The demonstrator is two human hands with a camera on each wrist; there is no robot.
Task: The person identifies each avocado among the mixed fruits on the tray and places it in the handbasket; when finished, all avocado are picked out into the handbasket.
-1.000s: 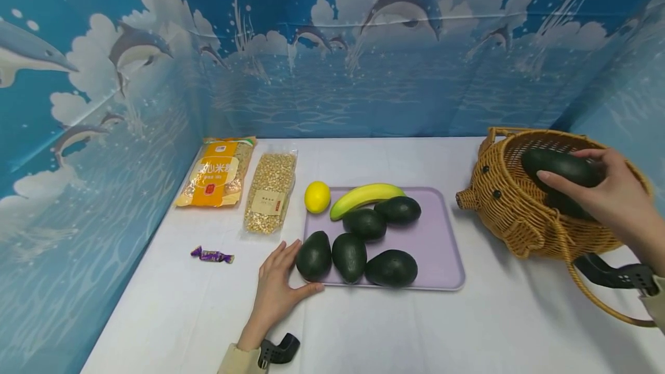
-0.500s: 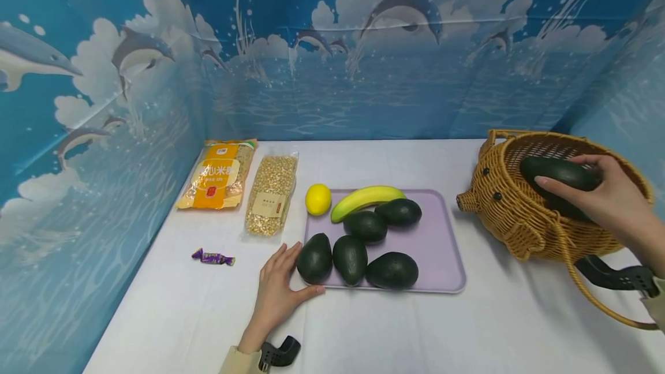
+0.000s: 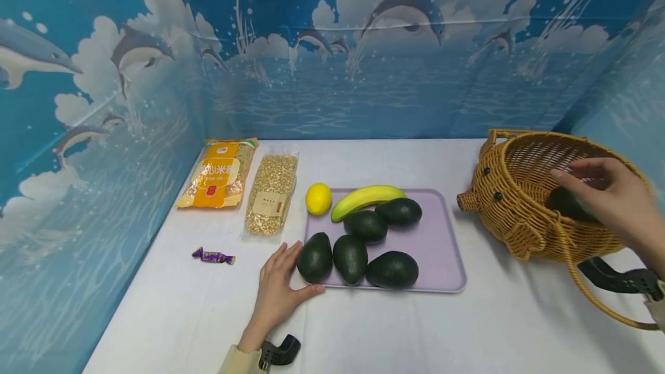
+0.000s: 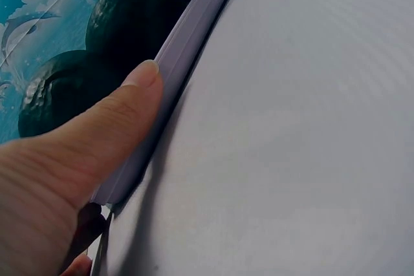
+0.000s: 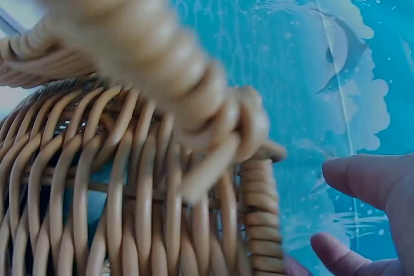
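Note:
In the head view my left hand is at the near left corner of a lilac tray. Its fingers rest along the tray's left side, and the thumb touches the front rim in the left wrist view. Just inside that corner lies an avocado, with several more dark green avocados on the tray. My right hand hovers over the mouth of a pig-shaped wicker basket, thumb and fingers apart, nothing visible between them. Below it an avocado lies inside the basket, partly hidden by the hand.
On the tray's back part are a banana and, at its corner, a lemon. Left of it lie an orange-labelled bag, a clear bag of yellow grains and a purple-wrapped candy. The basket's handle droops toward the front.
My right hand has let go of the avocado it held over the basket; that avocado has dropped out of its fingers into the basket. My left hand has stayed at the tray corner.

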